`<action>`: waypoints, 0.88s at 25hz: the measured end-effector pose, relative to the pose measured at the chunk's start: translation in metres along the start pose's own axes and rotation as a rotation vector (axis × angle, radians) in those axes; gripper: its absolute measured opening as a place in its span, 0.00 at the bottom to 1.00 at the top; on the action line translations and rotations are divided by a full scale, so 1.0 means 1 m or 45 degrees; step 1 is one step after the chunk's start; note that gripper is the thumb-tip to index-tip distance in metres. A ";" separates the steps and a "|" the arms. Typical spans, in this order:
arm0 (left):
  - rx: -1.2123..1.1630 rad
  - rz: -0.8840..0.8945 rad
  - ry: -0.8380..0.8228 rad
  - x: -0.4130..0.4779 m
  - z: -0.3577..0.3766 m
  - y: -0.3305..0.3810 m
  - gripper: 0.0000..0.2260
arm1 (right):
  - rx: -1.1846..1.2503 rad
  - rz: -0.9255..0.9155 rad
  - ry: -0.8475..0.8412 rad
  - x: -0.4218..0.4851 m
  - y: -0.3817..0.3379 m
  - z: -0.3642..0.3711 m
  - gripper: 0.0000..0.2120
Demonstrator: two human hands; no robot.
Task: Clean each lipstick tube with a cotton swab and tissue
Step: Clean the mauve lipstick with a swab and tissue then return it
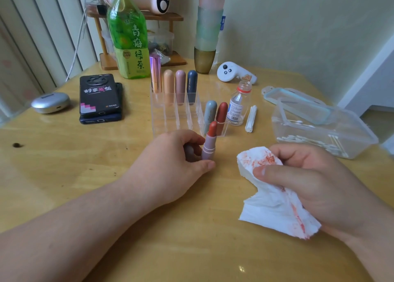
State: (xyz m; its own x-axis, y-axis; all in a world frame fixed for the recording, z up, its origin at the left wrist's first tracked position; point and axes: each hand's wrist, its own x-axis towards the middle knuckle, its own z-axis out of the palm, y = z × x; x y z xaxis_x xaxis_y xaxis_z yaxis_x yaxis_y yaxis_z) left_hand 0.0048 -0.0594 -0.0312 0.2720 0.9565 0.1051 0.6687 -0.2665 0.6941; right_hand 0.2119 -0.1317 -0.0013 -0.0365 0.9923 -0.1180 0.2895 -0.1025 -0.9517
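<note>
One lipstick [210, 142] is open: mauve tube, red-orange bullet wound up and bare. It stands upright on the table [128, 228], just in front of the clear organizer [168, 119]. Left hand [170, 166] grips the lower barrel, fingers curled round it, thumb tip low by the base. A rounded mauve piece tucked in the same hand looks like the cap [188, 154], though I can't be sure. Right hand [315, 181], well apart to the right, holds a tissue [275, 205] pinched between thumb and curled fingers. The tissue is streaked red in several places.

Six capped tubes [180, 85] stand in the organizer, four in the back row and two at the front right corner. Beside them are a small clear bottle [237, 107], uncapped, and a little bundle of white sticks [251, 118]. Cotton swabs [309, 141] lie in an open plastic box [362, 136] at far right, its lid [298, 102] resting across the rim.

Risks, as I judge them:
- The bullet is exposed, so a wipe that strays upward could gouge or snap it.
- The stained folds could put pigment back on the barrel — a clean patch wants turning out first.
- A reach toward the plastic box passes the uncapped bottle — a knock would spill it.
</note>
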 end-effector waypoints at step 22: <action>-1.471 -0.165 -0.244 -0.051 0.011 0.027 0.11 | 0.059 -0.616 0.116 -0.010 0.011 0.005 0.03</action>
State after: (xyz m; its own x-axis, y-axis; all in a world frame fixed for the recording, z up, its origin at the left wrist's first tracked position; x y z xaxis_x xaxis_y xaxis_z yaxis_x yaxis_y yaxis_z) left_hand 0.0162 -0.1162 -0.0257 0.4132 0.9090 -0.0543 -0.2978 0.1912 0.9353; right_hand 0.2108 -0.1426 -0.0116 -0.0719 0.9287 0.3638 0.2169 0.3706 -0.9031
